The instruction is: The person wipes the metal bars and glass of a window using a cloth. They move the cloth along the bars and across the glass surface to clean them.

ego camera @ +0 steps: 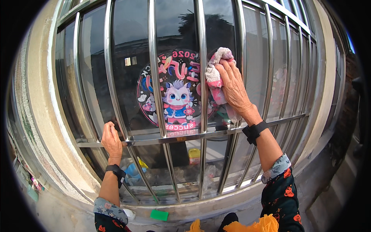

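Note:
My right hand (233, 85) presses a pink and white cloth (216, 76) between two upright metal bars, against or close to the window pane (130, 84). The cloth's lower end hangs below my palm. On the left, my left hand (111, 139) is closed around the horizontal crossbar of the metal window grille (174, 139). A round decal (178, 98) with a cartoon animal figure is on the glass between the hands, partly covered by the bars.
A green block (159, 215) and a white item (129, 214) lie on the ledge below the window. Through the lower glass show a yellow container (194, 156), a blue plastic item (133, 171) and a clear plastic bag (210, 175). Pale wall edges (43, 87) frame the window.

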Available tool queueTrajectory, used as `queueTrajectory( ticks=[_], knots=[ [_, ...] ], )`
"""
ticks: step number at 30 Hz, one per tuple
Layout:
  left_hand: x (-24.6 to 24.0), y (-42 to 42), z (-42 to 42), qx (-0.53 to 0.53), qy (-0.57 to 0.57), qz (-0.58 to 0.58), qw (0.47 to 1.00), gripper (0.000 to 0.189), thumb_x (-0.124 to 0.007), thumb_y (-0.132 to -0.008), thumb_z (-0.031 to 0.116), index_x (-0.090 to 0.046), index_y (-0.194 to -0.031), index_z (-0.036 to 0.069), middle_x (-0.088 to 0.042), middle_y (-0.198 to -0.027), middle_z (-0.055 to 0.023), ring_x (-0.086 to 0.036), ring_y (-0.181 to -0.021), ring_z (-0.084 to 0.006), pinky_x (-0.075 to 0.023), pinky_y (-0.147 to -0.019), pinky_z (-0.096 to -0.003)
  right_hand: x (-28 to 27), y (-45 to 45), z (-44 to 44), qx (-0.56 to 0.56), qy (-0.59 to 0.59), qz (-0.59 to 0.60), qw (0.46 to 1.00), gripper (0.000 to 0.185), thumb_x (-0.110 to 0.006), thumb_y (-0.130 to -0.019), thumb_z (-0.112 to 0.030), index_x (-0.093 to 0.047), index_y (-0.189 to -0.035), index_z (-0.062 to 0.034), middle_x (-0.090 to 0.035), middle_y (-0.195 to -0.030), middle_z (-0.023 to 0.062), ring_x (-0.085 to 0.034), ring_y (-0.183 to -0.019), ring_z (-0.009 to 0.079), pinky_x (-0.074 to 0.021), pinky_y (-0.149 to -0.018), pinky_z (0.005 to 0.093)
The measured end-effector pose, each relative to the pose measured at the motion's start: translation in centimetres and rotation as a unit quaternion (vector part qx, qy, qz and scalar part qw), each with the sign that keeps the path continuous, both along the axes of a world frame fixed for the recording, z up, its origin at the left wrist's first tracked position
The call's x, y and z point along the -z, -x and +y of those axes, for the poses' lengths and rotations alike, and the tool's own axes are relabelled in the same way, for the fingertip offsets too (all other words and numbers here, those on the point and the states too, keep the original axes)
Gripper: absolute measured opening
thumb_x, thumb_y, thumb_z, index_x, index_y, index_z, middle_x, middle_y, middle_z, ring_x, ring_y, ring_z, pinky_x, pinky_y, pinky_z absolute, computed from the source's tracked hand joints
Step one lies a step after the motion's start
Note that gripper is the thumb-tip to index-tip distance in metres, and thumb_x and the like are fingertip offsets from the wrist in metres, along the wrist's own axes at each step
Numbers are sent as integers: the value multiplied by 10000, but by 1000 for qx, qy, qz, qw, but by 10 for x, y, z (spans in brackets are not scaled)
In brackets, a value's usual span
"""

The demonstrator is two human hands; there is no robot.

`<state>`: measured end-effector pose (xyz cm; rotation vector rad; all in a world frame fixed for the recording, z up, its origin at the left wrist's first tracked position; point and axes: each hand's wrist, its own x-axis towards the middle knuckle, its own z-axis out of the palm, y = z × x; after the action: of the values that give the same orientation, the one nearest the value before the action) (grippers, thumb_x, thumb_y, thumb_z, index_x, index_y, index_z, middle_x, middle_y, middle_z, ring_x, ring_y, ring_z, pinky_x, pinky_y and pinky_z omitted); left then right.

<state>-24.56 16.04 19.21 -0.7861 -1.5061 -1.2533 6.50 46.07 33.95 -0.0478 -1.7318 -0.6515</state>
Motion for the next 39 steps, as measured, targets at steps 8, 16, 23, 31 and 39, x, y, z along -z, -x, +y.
queueTrajectory(
  ticks=[8, 16, 23, 31, 39],
  knots=[
    [-1, 3, -2, 6, 4, -15, 1000, 98, -489, -994, 81, -575, -1031, 51, -582, -855, -126, -547, -695, -262, -473, -675, -348, -127, 30, 37, -46, -60, 140, 987, 590, -498, -822, 30, -398, -1404, 11, -419, -1426, 250, -393, -1302, 430, -285, -1149, 477],
    [2, 9, -2, -4, 10, 10, 1000, 128, -486, -1005, 108, -582, -1046, 34, -604, -899, -118, -565, -729, -262, -475, -697, -339, 67, 5, -11, -36, 115, 44, 992, 476, -537, -829, 33, -504, -1300, -24, -474, -1351, 182, -402, -1314, 422, -329, -1105, 499],
    [0, 7, -3, 12, 13, -16, 1000, 121, -497, -1002, 116, -585, -1044, 46, -609, -900, -114, -569, -729, -276, -479, -696, -352, 112, -56, -44, 55, 228, -165, 958, 362, -586, -772, -27, -592, -1133, -59, -626, -1015, 143, -611, -993, 357, -501, -805, 462],
    [1, 7, -2, -23, 14, 11, 1000, 126, -501, -1005, 125, -594, -1053, 55, -620, -904, -108, -582, -724, -277, -485, -690, -356, 76, -116, -66, -15, 381, -93, 920, 420, -562, -751, -11, -600, -1170, -24, -650, -1034, 194, -608, -966, 435, -492, -839, 450],
    [-1, 10, -2, -22, 13, 25, 999, 144, -490, -1012, 129, -600, -1057, 48, -633, -918, -117, -583, -753, -285, -479, -704, -365, 87, -57, -56, 184, 201, -263, 926, 204, -588, -825, -91, -548, -1014, -24, -614, -874, 141, -654, -833, 350, -525, -695, 490]
  ],
)
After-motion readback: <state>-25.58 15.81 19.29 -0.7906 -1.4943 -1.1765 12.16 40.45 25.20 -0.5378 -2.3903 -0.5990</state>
